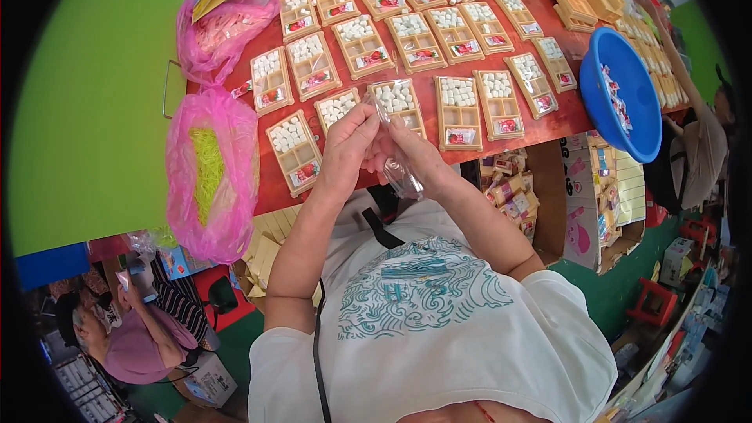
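Observation:
Both hands are together just over the near edge of the red table. My left hand (348, 145) and my right hand (419, 153) grip a piece of crinkled clear plastic (404, 178), which looks like a thin bag and hangs down between them. Something pinkish shows between my palms, but I cannot make out what it is. Just beyond the hands lie beige divided trays, such as this one (460, 113), each with small white pieces in the large compartment and a red-and-white packet in a lower one. My fingers partly cover the nearest trays.
Several rows of such trays spread over the red table (540, 135). A blue basin (658, 110) of small packets stands at the right edge. Pink plastic bags (176, 188) lie at the left, one with yellow-green shreds. Below the table is a cardboard box (548, 196). Other people sit lower left and right.

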Motion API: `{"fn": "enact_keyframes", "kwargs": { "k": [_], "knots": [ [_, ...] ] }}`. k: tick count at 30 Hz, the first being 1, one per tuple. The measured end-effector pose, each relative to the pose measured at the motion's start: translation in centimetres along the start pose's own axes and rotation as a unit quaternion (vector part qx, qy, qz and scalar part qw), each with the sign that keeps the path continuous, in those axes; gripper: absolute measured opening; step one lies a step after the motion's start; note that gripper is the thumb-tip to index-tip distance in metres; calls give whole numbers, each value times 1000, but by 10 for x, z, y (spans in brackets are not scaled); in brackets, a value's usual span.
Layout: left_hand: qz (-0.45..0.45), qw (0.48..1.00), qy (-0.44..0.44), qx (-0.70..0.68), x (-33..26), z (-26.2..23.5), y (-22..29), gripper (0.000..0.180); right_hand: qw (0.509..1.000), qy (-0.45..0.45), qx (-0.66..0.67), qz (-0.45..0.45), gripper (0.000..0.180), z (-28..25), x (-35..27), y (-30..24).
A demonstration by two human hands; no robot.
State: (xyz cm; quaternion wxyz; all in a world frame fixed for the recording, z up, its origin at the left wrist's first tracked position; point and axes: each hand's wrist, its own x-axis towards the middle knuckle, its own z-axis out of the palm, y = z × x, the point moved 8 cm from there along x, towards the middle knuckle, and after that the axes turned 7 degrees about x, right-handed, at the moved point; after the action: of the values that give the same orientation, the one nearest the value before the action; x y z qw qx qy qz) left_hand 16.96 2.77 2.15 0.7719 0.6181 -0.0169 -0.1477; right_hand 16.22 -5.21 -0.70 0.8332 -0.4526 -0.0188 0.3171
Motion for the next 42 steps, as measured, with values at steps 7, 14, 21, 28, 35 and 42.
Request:
{"fn": "enact_keyframes", "kwargs": {
  "k": [7,14,21,28,35,42],
  "knots": [
    [-18,1000,1,5,3,3,-2,24,999,-35,13,0,60,-3,-1,2],
    [-14,998,23,58,5,4,3,15,999,-46,4,-9,46,1,-7,-6],
    [-35,999,31,28,3,2,2,14,999,-49,21,-10,40,1,-5,-1],
    [-18,999,21,-31,3,11,17,13,998,-31,41,-20,69,-9,-11,-21],
    [15,987,79,-138,-8,5,29,13,983,115,-39,-137,68,-89,-50,-92],
    [35,988,-16,-152,7,29,20,15,531,548,-572,-301,61,-191,-181,-273]
  ]
}}
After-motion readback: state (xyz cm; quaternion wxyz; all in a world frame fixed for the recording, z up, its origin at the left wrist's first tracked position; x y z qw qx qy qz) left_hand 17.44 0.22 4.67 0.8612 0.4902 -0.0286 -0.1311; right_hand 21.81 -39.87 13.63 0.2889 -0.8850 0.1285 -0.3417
